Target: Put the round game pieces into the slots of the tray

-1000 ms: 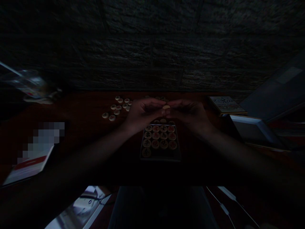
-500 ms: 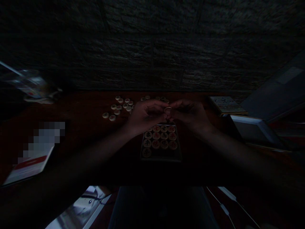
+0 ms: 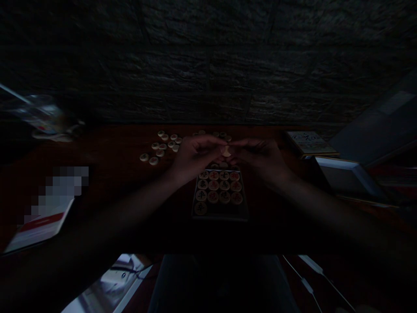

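Between the fingertips of my left hand (image 3: 198, 155) and my right hand (image 3: 260, 155) is one round, pale xiangqi piece (image 3: 226, 151), pinched from both sides. Both hands are above the far end of a shallow box (image 3: 228, 213). Rows of xiangqi pieces with red and black characters lie flat in this box, and a single piece (image 3: 200, 208) occupies its nearest row at the left. Loose xiangqi pieces (image 3: 160, 153) are scattered on the table left of and behind my left hand. My fingers partly cover the box's far rows.
A box lid or tray (image 3: 345, 176) lies at the right, beside a flat box with writing (image 3: 309, 142). At the left are a clear cup with a straw (image 3: 45, 115) and a printed sheet or packet (image 3: 42, 226). A stone wall (image 3: 208, 65) rises behind the table.
The piece between my fingertips has turned so that its pale face shows instead of its rim. My hands have shifted slightly left.
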Available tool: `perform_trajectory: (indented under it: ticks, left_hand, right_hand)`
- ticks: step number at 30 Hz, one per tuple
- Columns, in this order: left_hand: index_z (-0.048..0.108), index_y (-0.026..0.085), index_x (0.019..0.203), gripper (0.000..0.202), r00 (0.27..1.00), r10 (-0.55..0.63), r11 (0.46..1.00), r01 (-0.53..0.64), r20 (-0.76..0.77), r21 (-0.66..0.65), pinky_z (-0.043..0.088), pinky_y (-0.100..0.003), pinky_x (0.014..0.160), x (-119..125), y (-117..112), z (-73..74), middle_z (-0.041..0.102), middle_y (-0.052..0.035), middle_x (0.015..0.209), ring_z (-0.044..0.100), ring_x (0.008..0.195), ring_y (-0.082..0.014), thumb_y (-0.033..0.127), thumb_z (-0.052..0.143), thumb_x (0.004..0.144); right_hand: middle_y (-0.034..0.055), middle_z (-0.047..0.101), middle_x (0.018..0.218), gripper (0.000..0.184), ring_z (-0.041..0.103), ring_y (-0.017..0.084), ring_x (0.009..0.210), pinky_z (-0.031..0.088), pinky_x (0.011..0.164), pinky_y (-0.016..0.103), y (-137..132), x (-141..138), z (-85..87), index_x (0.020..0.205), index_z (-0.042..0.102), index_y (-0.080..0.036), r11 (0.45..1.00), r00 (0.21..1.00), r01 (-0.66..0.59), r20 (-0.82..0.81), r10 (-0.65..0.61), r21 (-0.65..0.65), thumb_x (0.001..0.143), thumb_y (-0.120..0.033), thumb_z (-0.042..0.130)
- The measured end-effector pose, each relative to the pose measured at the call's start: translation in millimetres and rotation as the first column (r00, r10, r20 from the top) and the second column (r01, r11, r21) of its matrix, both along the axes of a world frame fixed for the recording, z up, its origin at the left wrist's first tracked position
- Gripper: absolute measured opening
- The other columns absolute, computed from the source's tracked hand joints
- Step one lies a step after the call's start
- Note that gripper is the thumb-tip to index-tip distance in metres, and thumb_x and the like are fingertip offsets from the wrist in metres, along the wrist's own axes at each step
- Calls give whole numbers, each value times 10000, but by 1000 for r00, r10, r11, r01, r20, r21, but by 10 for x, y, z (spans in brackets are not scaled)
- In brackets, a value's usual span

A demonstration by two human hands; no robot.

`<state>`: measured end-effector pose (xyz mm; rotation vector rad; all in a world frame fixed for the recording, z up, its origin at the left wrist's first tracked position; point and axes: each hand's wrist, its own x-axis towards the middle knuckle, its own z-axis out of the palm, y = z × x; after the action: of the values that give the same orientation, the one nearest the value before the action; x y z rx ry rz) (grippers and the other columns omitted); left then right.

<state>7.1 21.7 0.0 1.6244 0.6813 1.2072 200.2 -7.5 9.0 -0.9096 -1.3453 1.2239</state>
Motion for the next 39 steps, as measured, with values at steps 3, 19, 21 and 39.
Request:
perform_trajectory:
  ticks: [3,19,21,39]
  left_hand:
    - [795,168,946,193,1000,5,999,-4,16,-45,637,-262,667,-3,-1,-4,813,-42,829,773,692,-156,322,841,840]
    - [783,161,973,221,998,-51,998,50,-26,-40,665,-277,693,-7,-49,26,832,-63,891,803,733,-181,308,854,825]
    - [779,163,982,216,997,-70,997,69,-32,-20,663,-280,711,-6,-51,23,830,-60,872,806,759,-188,273,857,814]
    - [753,168,951,192,999,1,998,2,-45,68,623,-247,662,4,40,-54,797,-31,823,757,698,-143,317,817,848]
  right_hand:
    - [9,813,779,292,744,151,668,630,688,299,16,8,-22,884,848,-235,1000,999,-12,-43,12,14,664,-381,972]
    - [1,804,811,317,748,162,718,620,723,315,44,14,-72,862,794,-208,997,1000,16,-18,-15,70,639,-315,993]
    - [1,792,775,323,734,156,681,610,690,308,44,17,-62,852,789,-200,998,1000,7,-2,-7,61,644,-345,991]
    - [18,815,812,249,751,155,704,624,729,305,0,8,-33,912,850,-226,1000,1000,-4,-8,4,10,715,-346,946]
